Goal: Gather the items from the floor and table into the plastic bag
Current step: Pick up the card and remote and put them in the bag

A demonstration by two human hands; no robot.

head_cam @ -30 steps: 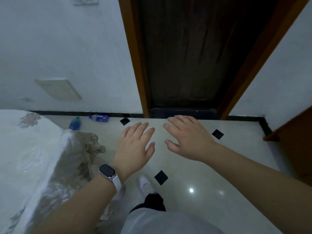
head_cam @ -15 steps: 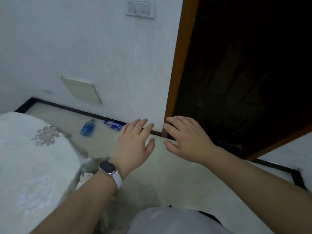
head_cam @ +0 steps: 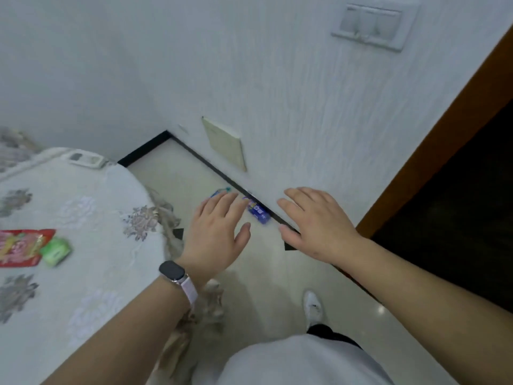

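Observation:
My left hand, with a watch on its wrist, and my right hand hover palm down over the floor, fingers spread, holding nothing. Between them a blue packet lies on the floor against the wall's black skirting. A blue bottle lies just beyond my left fingertips, mostly hidden by them. On the round table at the left lie a red snack packet and a small green pack beside it. No plastic bag is in view.
A white remote-like device sits at the table's far edge. The patterned tablecloth hangs to the floor. The white wall carries a switch plate and a cream panel. A dark doorway with brown frame is at right. My white shoe stands below.
The view has swung left from the doorway towards the wall and table. The table's red and green packets came into view. Both hands stayed open and side by side.

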